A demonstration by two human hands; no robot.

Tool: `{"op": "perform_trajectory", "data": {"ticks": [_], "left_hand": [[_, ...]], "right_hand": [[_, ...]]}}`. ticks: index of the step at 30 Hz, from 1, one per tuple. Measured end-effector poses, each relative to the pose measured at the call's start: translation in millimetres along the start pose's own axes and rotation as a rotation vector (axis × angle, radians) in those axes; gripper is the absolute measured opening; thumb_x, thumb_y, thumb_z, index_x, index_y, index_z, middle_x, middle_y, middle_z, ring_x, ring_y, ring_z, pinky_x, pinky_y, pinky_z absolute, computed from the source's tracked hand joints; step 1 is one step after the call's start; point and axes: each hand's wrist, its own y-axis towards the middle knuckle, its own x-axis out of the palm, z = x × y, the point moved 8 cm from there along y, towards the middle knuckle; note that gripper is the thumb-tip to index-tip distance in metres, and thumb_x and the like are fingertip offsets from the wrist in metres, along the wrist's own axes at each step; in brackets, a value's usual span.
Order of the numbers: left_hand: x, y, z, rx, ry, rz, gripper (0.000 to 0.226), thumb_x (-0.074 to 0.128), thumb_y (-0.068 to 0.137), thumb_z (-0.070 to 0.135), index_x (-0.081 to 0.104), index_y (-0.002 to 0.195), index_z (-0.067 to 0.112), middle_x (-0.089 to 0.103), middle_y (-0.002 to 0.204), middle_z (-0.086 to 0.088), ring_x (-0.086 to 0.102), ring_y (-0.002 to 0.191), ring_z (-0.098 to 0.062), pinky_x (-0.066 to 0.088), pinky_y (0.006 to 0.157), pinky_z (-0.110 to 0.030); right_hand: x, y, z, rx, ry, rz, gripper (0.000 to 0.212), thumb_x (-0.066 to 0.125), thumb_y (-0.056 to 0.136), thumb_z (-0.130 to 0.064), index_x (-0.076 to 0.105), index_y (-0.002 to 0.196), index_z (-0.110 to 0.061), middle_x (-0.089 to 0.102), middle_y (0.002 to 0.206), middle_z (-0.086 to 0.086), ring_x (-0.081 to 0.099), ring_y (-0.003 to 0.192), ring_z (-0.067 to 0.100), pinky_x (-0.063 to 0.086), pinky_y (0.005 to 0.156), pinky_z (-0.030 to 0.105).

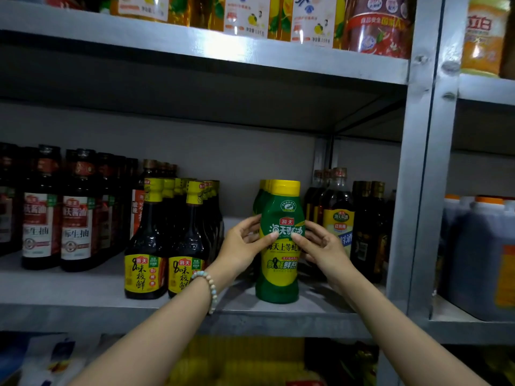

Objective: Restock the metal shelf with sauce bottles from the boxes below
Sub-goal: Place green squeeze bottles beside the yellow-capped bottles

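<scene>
Left hand [243,242] and right hand [320,243] grip a green sauce bottle [278,277] standing on the metal shelf [278,316], where a bare gap beside it suggests restocking is unfinished.

Bare shelf [83,291] lies open between the soy bottles [189,246] and the green bottle [278,280]. Wine bottles [338,218] crowd its right side, and open headroom runs above them all.

Metal shelf [69,293] with upright sauce bottles [146,240], green bottle [278,282]

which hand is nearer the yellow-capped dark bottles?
Left. The left hand grips the green bottle just right of the yellow-capped dark bottles; the right hand grips that bottle's far side.
</scene>
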Motion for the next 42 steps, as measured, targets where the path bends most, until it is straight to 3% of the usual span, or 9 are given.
{"op": "perform_trajectory", "data": {"ticks": [16,19,22,27,31,34,36,39,42], "left_hand": [[2.5,1.9,-1.6,0.031,-0.015,0.053,0.061,0.073,0.077,0.009,0.048,0.132,0.009,0.057,0.125,-0.006,0.057,0.103,-0.009,0.050,0.074,-0.008],[4.6,-1.3,-0.7,0.043,-0.012,0.065,0.058,0.070,0.079,0.005,0.047,0.132,0.007,0.058,0.118,-0.003,0.057,0.096,-0.005,0.050,0.069,-0.007],[7.0,-3.9,-1.4,0.062,-0.029,0.089,0.057,0.068,0.080,0.001,0.046,0.132,0.004,0.058,0.118,-0.004,0.058,0.092,0.000,0.049,0.067,-0.007],[4.3,-13.2,-4.6,0.072,0.024,0.109,0.057,0.068,0.082,0.008,0.045,0.134,0.008,0.057,0.123,-0.004,0.057,0.091,0.009,0.047,0.072,-0.005],[-9.6,-37.5,-2.3,0.075,0.207,0.067,0.061,0.060,0.088,0.028,0.035,0.143,0.016,0.047,0.136,0.006,0.050,0.106,0.003,0.043,0.070,0.000],[-27.0,-56.0,0.4,0.082,0.329,0.051,0.057,0.055,0.090,0.037,0.037,0.142,0.021,0.047,0.135,0.010,0.049,0.110,-0.001,0.043,0.073,-0.006],[-33.7,-69.7,2.0,0.118,0.408,0.006,0.051,0.051,0.092,0.039,0.040,0.139,0.024,0.049,0.135,0.011,0.049,0.114,-0.002,0.042,0.086,-0.014],[-47.5,-88.7,3.6,0.189,0.542,-0.052,0.049,0.049,0.092,0.044,0.040,0.138,0.028,0.049,0.137,0.011,0.046,0.123,-0.004,0.040,0.101,-0.026],[-63.9,-110.0,1.8,0.229,0.699,-0.128,0.053,0.045,0.091,0.050,0.036,0.140,0.030,0.046,0.140,0.009,0.045,0.125,-0.009,0.041,0.103,-0.033]], "right_hand": [[-0.9,3.8,2.9,0.004,0.026,0.015,0.036,0.065,0.085,-0.009,0.051,0.114,-0.025,0.061,0.093,-0.015,0.062,0.069,-0.017,0.046,0.053,0.004],[1.4,3.6,5.1,0.010,0.025,0.003,0.039,0.066,0.085,-0.014,0.052,0.120,-0.025,0.063,0.100,-0.013,0.063,0.084,-0.008,0.051,0.065,0.009],[2.9,2.3,11.4,0.014,0.066,0.008,0.040,0.067,0.084,-0.017,0.054,0.122,-0.024,0.065,0.114,-0.001,0.063,0.103,0.006,0.054,0.088,0.027],[5.9,-2.1,13.3,0.004,0.071,0.038,0.032,0.065,0.087,-0.018,0.056,0.118,-0.023,0.067,0.111,-0.001,0.063,0.106,0.012,0.051,0.095,0.035],[7.2,-12.7,9.0,0.014,-0.015,0.035,0.033,0.059,0.091,-0.022,0.049,0.123,-0.024,0.060,0.119,0.001,0.058,0.113,0.015,0.048,0.098,0.033],[2.7,-26.4,11.0,0.046,-0.079,0.071,0.050,0.055,0.093,-0.025,0.039,0.139,-0.014,0.049,0.138,0.006,0.051,0.122,0.018,0.045,0.100,0.033],[-0.9,-42.1,11.8,0.058,-0.152,0.106,0.057,0.055,0.093,-0.029,0.034,0.143,-0.013,0.041,0.146,0.005,0.049,0.122,0.015,0.043,0.102,0.033],[2.4,-74.3,5.8,0.064,-0.275,0.138,0.059,0.054,0.094,-0.030,0.030,0.145,-0.014,0.038,0.148,0.003,0.045,0.119,0.010,0.041,0.095,0.025],[14.1,-111.0,1.1,0.057,-0.462,0.178,0.059,0.054,0.093,-0.035,0.031,0.145,-0.017,0.037,0.149,0.000,0.041,0.129,0.013,0.036,0.098,0.024]]}}
